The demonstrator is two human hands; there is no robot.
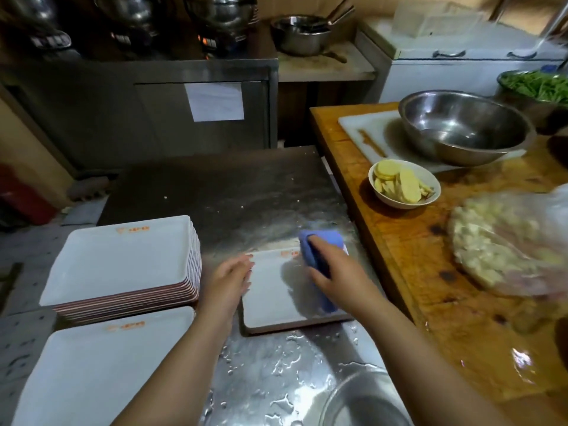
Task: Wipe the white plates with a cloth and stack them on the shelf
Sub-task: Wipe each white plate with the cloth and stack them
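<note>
One white square plate [270, 290] lies flat on the wet steel counter [276, 364], right in front of the person. The right hand [335, 269] holds a blue cloth [319, 250] bunched up in its fingers and presses it on the far right part of the plate. The left hand [230, 278] is open, with straight fingers resting on the plate's left edge to keep it from moving. The two hands are apart, one on each side of the plate.

To the left is a tall stack of white plates [123, 262], and another plate [101, 373] sits nearer, maybe on top of more plates; its edge is hard to see.

On the wooden table [399, 272] to the right are a small bowl of sliced food [402, 187], a big steel bowl [464, 127] and a plastic bag of food [507, 241].

The counter has lots of water drops. The plate could slide if the left hand lets go. It could also get wet again underneath, and a wet plate might slip when lifted.
</note>
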